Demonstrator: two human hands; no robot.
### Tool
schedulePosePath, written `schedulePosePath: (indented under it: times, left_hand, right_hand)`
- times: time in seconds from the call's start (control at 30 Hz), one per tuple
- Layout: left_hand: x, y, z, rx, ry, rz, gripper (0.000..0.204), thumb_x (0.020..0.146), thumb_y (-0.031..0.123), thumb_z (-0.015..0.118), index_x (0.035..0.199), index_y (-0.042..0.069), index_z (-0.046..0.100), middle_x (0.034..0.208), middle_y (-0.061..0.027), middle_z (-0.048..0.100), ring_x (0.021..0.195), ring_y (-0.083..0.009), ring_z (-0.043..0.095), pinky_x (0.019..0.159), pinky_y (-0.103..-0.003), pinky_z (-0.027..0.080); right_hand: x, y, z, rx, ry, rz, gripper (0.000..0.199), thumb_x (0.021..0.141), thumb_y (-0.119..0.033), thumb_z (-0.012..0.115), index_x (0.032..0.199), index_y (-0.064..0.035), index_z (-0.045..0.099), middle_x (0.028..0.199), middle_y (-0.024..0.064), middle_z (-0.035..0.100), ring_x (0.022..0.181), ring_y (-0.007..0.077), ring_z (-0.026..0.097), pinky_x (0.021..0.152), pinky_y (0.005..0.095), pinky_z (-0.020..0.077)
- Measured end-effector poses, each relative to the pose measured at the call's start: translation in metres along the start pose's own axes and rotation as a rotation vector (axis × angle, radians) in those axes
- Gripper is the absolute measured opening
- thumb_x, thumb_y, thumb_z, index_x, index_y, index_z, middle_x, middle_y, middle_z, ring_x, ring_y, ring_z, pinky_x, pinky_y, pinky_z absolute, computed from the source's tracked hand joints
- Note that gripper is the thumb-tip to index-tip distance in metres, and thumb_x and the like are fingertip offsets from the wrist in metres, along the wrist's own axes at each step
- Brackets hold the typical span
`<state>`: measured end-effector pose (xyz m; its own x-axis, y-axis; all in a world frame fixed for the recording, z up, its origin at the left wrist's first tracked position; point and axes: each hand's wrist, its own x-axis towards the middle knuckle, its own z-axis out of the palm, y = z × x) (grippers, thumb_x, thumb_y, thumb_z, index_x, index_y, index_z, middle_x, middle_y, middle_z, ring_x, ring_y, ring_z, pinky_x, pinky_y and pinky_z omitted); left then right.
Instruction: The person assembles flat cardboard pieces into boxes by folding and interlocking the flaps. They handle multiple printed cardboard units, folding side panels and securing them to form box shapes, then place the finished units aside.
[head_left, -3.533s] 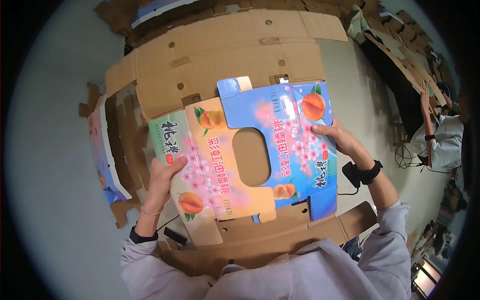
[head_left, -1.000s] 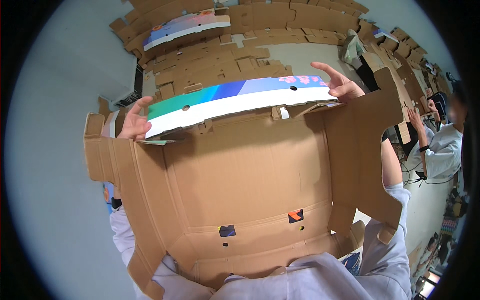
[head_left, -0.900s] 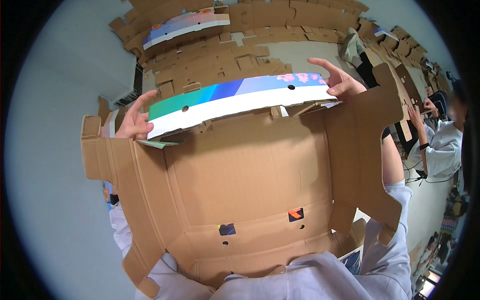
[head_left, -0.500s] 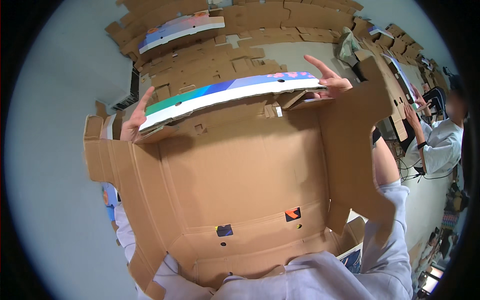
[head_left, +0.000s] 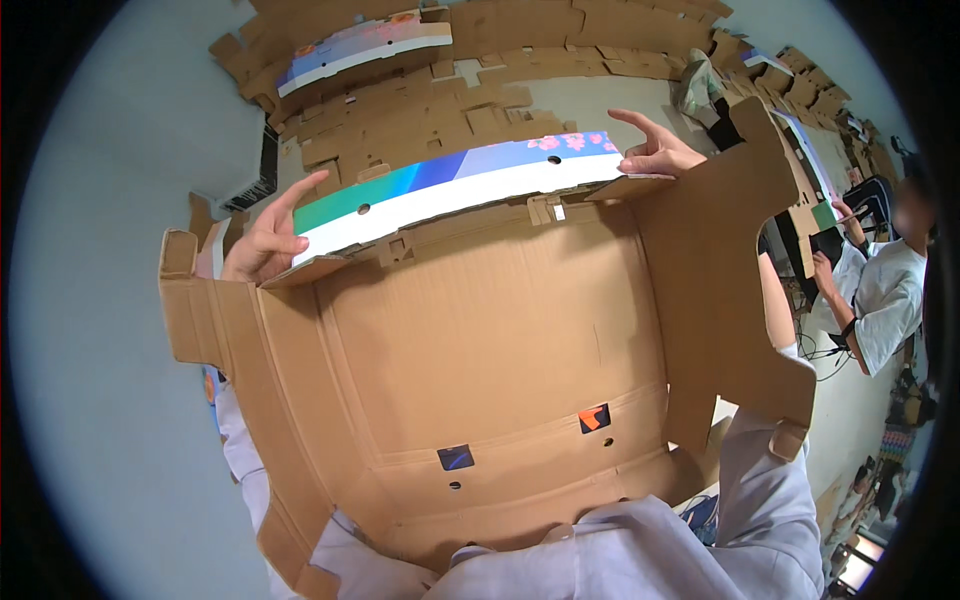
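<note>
A large brown cardboard box [head_left: 500, 310], partly folded, stands before me with its plain inside showing. Its far wall carries a folded-over printed strip [head_left: 430, 185] in green, blue and pink-flowered patches with a white band. At the strip's left end my left hand [head_left: 268, 240] grips the corner, thumb on the white band and index finger stretched out. My right hand [head_left: 662, 155] holds the other end, thumb tip on the edge and index finger pointing away. Their remaining fingers are mostly hidden. Tall side flaps [head_left: 715, 280] stand at left and right; my forearms run outside them.
Flattened cardboard [head_left: 420, 120] covers much of the floor ahead. Another box with a printed edge [head_left: 365, 50] lies at the far left. On the right a co-worker in a white shirt [head_left: 885, 300] handles cardboard. A pale wall [head_left: 100, 300] rises at left.
Both thumbs have come over the strip's ends, and the far wall's inner flap has flattened against the strip. The right side flap has swung slightly outward. The co-worker's hands have shifted.
</note>
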<state>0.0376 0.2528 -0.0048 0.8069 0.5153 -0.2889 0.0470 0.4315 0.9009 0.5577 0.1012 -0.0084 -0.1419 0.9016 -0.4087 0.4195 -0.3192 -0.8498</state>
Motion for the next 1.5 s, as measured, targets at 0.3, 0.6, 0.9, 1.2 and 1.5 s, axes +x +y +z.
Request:
schedulePosePath:
  times: [0.3,0.6,0.9,1.2,1.5]
  left_hand:
    - [0.005,0.032,-0.021,0.704,0.298,-0.404,0.075,0.079,0.017,0.078,0.142,0.003,0.040,0.096,-0.0048,0.065,0.083,-0.0083,0.060,0.052,-0.024,0.046]
    - [0.007,-0.061,-0.055,0.261,0.186,0.112,0.050,0.088,0.022,0.071,0.130,0.004,0.051,0.121,-0.0129,0.063,0.112,-0.0155,0.058,0.095,-0.032,0.045]
    - [0.005,-0.053,-0.046,0.194,0.207,0.258,0.048,0.085,0.019,0.073,0.125,0.003,0.052,0.122,-0.0145,0.062,0.112,-0.0165,0.058,0.093,-0.032,0.046]
    - [0.009,-0.050,-0.049,0.162,0.147,0.267,0.045,0.082,0.015,0.075,0.119,0.002,0.053,0.124,-0.0161,0.062,0.111,-0.0174,0.059,0.091,-0.033,0.048]
    - [0.005,-0.043,-0.059,0.243,0.016,0.277,0.043,0.079,0.012,0.076,0.114,0.002,0.054,0.126,-0.0177,0.061,0.111,-0.0184,0.059,0.089,-0.033,0.049]
  right_hand:
    - [0.026,0.032,0.002,0.390,-0.182,0.034,0.070,0.087,-0.022,0.068,0.147,-0.0051,0.036,0.136,0.0122,0.054,0.123,0.0202,0.051,0.105,0.0356,0.0371]
    - [0.021,0.061,0.020,0.512,-0.111,-0.089,0.077,0.081,-0.008,0.072,0.148,-0.0080,0.035,0.140,0.0095,0.050,0.127,0.0194,0.048,0.106,0.0341,0.0375]
    - [0.012,0.051,0.027,0.742,0.055,-0.248,0.094,0.062,0.015,0.070,0.147,-0.0058,0.036,0.140,0.0114,0.050,0.131,0.0251,0.046,0.111,0.0386,0.0341]
    - [0.045,0.076,0.043,1.109,-0.562,-0.826,0.062,0.072,-0.002,0.068,0.131,-0.0118,0.055,0.129,0.0196,0.055,0.121,0.0324,0.052,0.108,0.0445,0.0364]
    - [-0.021,-0.071,-0.009,0.517,-0.065,-0.512,0.045,0.079,-0.033,0.069,0.115,-0.0080,0.061,0.116,0.0141,0.060,0.113,0.0286,0.055,0.092,0.0428,0.0461]
